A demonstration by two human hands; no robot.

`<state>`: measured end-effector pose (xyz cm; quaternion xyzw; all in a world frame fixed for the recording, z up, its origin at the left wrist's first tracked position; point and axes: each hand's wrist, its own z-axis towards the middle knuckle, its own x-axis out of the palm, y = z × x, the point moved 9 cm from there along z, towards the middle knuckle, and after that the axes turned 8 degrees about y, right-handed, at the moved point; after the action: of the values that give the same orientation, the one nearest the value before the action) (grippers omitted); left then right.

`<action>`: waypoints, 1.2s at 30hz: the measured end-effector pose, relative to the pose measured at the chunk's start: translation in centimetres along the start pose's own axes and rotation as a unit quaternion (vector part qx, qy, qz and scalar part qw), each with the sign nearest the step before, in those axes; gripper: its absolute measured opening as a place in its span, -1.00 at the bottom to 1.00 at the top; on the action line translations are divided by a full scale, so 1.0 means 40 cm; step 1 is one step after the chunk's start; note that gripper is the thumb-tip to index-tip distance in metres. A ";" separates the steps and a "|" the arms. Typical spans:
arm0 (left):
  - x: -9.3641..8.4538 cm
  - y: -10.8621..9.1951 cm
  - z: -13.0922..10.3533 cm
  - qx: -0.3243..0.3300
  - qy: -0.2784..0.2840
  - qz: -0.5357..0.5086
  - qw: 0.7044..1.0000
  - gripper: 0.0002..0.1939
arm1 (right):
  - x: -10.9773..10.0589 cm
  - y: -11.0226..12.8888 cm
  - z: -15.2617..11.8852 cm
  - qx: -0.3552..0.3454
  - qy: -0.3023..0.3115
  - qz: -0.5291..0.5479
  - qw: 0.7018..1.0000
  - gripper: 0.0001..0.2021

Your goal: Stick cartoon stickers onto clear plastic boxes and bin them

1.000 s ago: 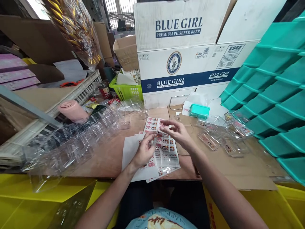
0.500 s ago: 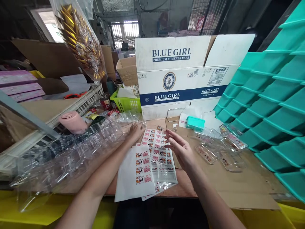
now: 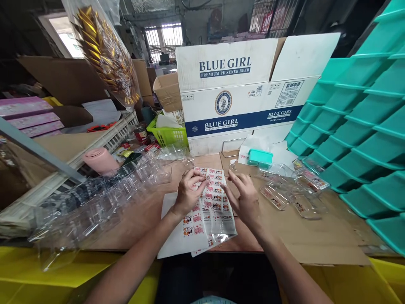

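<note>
Sheets of cartoon stickers lie on the table at the centre, partly under clear film. Above their upper left part is my left hand, its thumb and fingertips pinched together on something small that I cannot make out. My right hand hovers at the right edge of the sheets, fingers bent and apart, holding nothing. A white backing sheet with more stickers extends toward the front edge, below my left wrist.
Clear plastic cases are nested in a row at left, beside a pink container. Decorated clear cases and a teal box lie at right. Teal trays are stacked far right; a white carton stands behind.
My left hand has moved from the row of clear cases toward me, over the sticker sheets, near my right hand. The small sticker near my right fingertips no longer shows there.
</note>
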<state>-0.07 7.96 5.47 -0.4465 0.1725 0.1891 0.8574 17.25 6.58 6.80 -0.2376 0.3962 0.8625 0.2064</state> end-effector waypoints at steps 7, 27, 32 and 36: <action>0.026 -0.064 -0.007 0.141 0.097 0.181 0.969 -0.82 | -0.068 0.130 0.029 -0.160 -0.028 -0.170 0.972 -0.88; 0.009 -0.028 0.039 0.131 0.176 0.191 0.957 -0.73 | -0.033 0.096 0.054 -0.139 0.024 -0.168 0.976 -0.64; 0.053 -0.064 0.014 0.152 0.227 0.168 0.947 -0.71 | 0.039 0.114 0.048 -0.195 0.069 -0.250 0.946 -0.81; -0.016 0.088 0.056 -0.006 0.136 0.006 0.991 -0.49 | -0.042 0.082 0.029 -0.150 -0.037 -0.154 0.976 -0.86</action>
<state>-2.02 11.57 4.51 -0.4722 0.2893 0.1325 0.8221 16.51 5.24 10.36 -0.2917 0.2129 0.8781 0.3139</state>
